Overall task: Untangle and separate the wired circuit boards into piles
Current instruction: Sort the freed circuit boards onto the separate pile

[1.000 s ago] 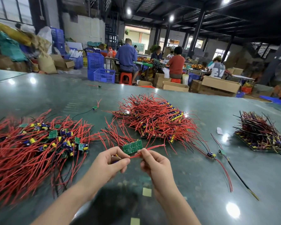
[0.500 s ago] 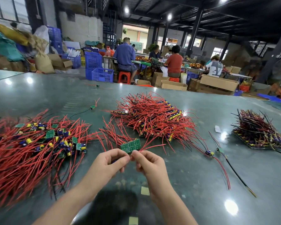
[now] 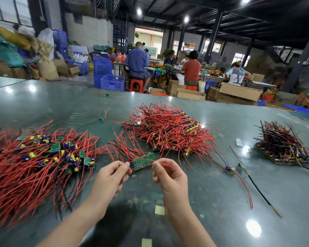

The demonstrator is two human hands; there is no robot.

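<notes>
both bare forearms reach in from the bottom and angle toward each other; left hand has thumb and forefinger pinched together, other fingers curled under; right hand is pinching too, knuckles up, just beside the left

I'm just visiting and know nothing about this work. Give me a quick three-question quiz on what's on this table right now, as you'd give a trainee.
1. True or false: the left hand and right hand both grip the green circuit board or its red wire.
2. Which pile looks darkest? A) the left pile B) the middle pile C) the right pile
3. Fill in: the held board is lifted just in front of the ____ pile.

Key: 1 true, the left hand holds the board's end and the right pinches a red wire beside it; 2 C; 3 middle.
</notes>
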